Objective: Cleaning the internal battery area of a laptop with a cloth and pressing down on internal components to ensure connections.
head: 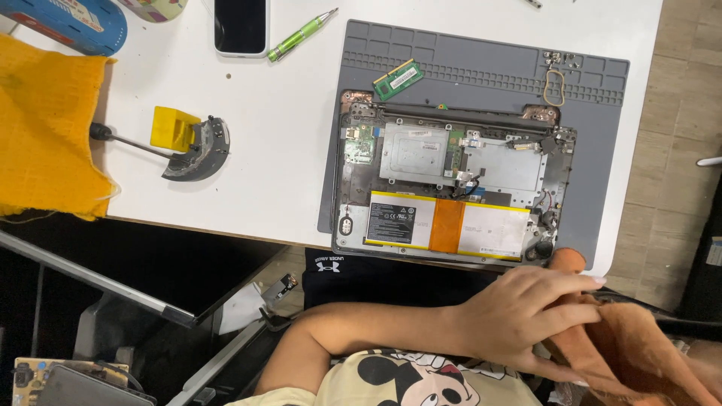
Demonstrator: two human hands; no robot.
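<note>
An opened laptop (451, 188) lies base-up on a grey ribbed silicone mat (594, 98) on the white table (278, 135); its bare metal shielding, a flat white-and-yellow battery pack (447, 225) with an orange strip, and small circuit boards are exposed. At 12 o'clock of the laptop a loose green memory module (398, 79) rests on the mat.

The left hand (526, 316) is below the table edge, at 6 o'clock of the laptop, forearm bent across the lap from the left. Its fingers are extended and loosely curled, lying on and pinching a soft orange cloth (632, 346) — partly closed, not a fist. The cloth bunches at the lower right corner, one fold touching the laptop's near right corner.

The right hand is hidden under the cloth — its state cannot be told.

Well apart at 9 o'clock: a yellow woven cloth (45, 128), a screwdriver (131, 141) and a green pen (301, 34).
</note>
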